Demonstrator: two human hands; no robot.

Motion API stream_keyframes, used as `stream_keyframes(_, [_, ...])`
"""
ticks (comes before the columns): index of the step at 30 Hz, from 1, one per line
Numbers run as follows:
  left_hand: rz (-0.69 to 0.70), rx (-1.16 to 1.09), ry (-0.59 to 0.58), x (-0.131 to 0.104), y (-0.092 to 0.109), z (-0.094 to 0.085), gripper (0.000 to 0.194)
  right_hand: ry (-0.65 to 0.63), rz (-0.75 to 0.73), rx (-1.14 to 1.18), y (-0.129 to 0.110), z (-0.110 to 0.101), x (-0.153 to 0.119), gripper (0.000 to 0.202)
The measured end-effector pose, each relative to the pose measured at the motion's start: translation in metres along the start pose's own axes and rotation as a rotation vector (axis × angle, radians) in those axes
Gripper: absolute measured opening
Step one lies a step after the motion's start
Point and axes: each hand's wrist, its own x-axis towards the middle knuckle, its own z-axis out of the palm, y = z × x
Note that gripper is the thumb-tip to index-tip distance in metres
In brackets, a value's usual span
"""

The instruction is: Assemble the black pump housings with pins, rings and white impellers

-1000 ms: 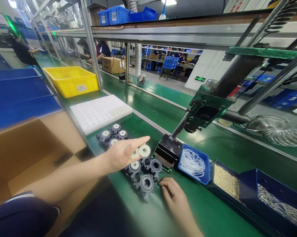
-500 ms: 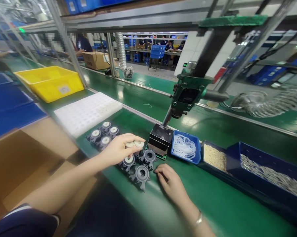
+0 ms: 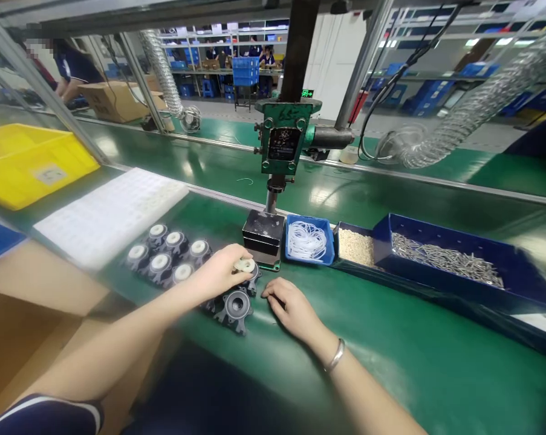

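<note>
My left hand point(image 3: 221, 270) is closed on a white plastic ring point(image 3: 244, 264), held between thumb and fingers above the far black housing of the nearest pair. Beside it a black housing point(image 3: 237, 304) shows a bare round recess. Several more black housings stand in rows to the left, each with a white ring point(image 3: 159, 261) seated in its centre; my hand and forearm cover some of them. My right hand point(image 3: 295, 309) rests on the green bench point(image 3: 367, 350), right of the housings. Its fingers are loosely bent, the thumb apart, and nothing shows in them.
A black block point(image 3: 263, 229) sits under the green press point(image 3: 284, 139). To its right stand a blue tray point(image 3: 329, 238) of clear rings, a bin of beige pieces point(image 3: 355, 246) and a blue bin point(image 3: 418, 275) of metal pins. Leftward are a white foam tray point(image 3: 104, 211) and yellow bin point(image 3: 41, 160).
My view has swung right. My left hand has moved from above a ringed housing to the far housing of the nearest pair, which was bare. My right hand stays on the bench.
</note>
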Motion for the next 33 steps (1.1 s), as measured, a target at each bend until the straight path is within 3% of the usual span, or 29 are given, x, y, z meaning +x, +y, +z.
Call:
stream_keyframes(4, [0.027, -0.042, 0.03, -0.009, 0.009, -0.005, 0.024, 0.004, -0.002, 0.006, 0.001, 0.0, 0.0, 0.022])
stream_keyframes(9, [-0.231, -0.501, -0.079, -0.035, 0.024, 0.007, 0.026, -0.003, -0.008, 0.015, 0.002, 0.001, 0.001, 0.021])
stream_keyframes(11, [-0.231, -0.561, -0.074, -0.045, 0.025, 0.016, 0.022, -0.006, -0.005, 0.015, 0.002, 0.0, 0.001, 0.021])
stream_keyframes(16, [0.01, -0.315, 0.023, -0.062, 0.029, 0.019, 0.015, -0.008, -0.004, 0.001, 0.0, 0.0, 0.002, 0.021])
stream_keyframes(21, [0.103, -0.078, 0.166, -0.07, 0.028, -0.007, 0.021, -0.002, -0.021, -0.021, 0.003, 0.0, 0.001, 0.02])
stream_keyframes(24, [0.064, 0.111, 0.377, -0.064, -0.006, -0.046, 0.021, -0.017, -0.017, -0.037, 0.005, 0.001, 0.001, 0.019])
stream_keyframes(27, [-0.103, 0.416, 0.613, -0.055, -0.067, -0.108, 0.029, -0.041, -0.006, -0.038, 0.006, 0.001, 0.002, 0.019])
stream_keyframes(29, [-0.369, 0.647, 0.547, -0.051, -0.113, -0.148, 0.039, -0.054, 0.003, -0.038, 0.007, 0.002, 0.002, 0.019])
stream_keyframes(30, [-0.426, 0.666, 0.499, -0.051, -0.135, -0.164, 0.042, -0.057, 0.006, -0.039, 0.008, 0.002, 0.001, 0.019])
stream_keyframes(33, [-0.535, 0.678, 0.381, -0.055, -0.187, -0.188, 0.056, -0.063, 0.029, -0.047, 0.011, 0.004, 0.0, 0.019])
